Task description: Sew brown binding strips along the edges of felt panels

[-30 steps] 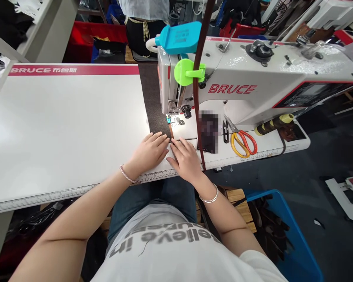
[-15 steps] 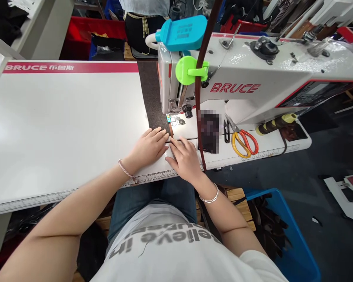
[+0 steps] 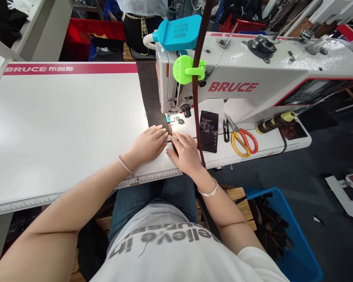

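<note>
A dark brown strip of fabric [image 3: 150, 92] lies along the left of the sewing machine [image 3: 232, 66], its near end by my hands. My left hand [image 3: 150, 144] rests flat on the fabric's near end and the white table, fingers stretched out and together. My right hand [image 3: 186, 153] lies just right of it, fingertips by a narrow brown binding strip [image 3: 170, 129] that runs to the needle area. Its thumb is apart from the fingers. Something dark shows partly under this hand. A long brown tape [image 3: 195, 102] hangs past the green guide [image 3: 182, 69] beside my right hand.
Right of the tape lie a phone [image 3: 208, 131], black thread snips [image 3: 226, 131] and scissors [image 3: 243, 141] with orange and red handles. A wound roll [image 3: 275, 122] sits farther right. A blue bin [image 3: 302, 239] of dark pieces stands below. A person [image 3: 143, 27] is beyond the table.
My right hand has shifted very slightly up, and more of the binding strip shows between my hands. The camera view has moved a little. The phone's screen is now visible.
</note>
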`<state>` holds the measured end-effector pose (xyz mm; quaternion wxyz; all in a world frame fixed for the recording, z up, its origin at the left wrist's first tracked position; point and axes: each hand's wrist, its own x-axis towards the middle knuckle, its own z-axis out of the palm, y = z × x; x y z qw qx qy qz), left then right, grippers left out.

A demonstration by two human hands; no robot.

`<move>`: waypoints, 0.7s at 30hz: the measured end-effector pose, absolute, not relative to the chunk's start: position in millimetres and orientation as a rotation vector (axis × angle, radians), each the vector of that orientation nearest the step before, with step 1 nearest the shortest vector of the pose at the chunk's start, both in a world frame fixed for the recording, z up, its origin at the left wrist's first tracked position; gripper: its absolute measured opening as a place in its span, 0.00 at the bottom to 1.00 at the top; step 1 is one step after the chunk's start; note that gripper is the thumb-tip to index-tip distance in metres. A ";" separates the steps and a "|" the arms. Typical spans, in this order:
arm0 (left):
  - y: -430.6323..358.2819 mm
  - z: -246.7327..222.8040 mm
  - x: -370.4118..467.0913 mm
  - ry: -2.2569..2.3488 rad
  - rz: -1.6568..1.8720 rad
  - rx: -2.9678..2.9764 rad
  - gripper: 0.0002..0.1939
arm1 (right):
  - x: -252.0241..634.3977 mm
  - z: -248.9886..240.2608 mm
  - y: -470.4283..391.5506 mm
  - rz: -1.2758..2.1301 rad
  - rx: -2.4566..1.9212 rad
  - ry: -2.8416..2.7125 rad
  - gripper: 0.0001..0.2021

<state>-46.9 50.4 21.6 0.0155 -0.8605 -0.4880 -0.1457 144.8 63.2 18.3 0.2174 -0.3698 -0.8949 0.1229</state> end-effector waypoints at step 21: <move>57.7 20.0 -52.9 -1.438 -0.435 -2.702 0.17 | 139.3 11.9 67.1 0.277 -1.034 -2.533 0.22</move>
